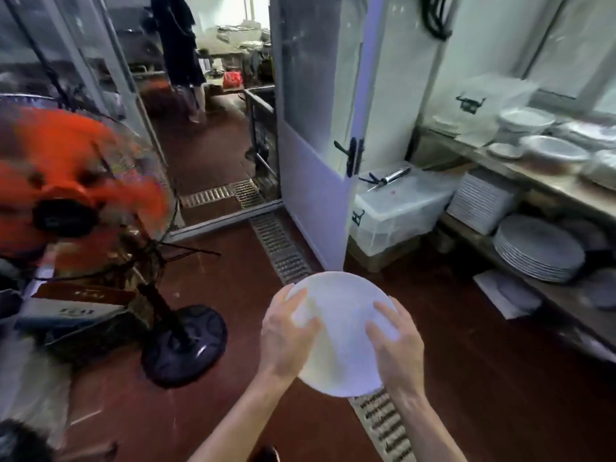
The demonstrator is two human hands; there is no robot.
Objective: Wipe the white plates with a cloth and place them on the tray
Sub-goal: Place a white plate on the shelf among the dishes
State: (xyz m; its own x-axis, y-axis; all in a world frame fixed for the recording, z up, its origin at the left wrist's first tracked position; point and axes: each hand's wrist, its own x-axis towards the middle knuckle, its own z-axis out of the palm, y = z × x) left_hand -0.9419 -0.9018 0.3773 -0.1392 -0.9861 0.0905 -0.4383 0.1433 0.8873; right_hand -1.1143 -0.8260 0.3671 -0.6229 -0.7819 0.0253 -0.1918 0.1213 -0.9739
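A round white plate is held in front of me above the red floor, its face tilted toward the camera. My left hand grips its left edge, thumb across the front. My right hand grips the right edge, fingers spread over the face. No cloth and no tray can be seen. More white plates are stacked on the lower shelf at the right, with bowls and dishes on the shelf top.
An orange standing fan with a black base spins at the left. A white door stands open ahead, a clear plastic bin beside it. A floor drain grate runs below. A person stands in the far room.
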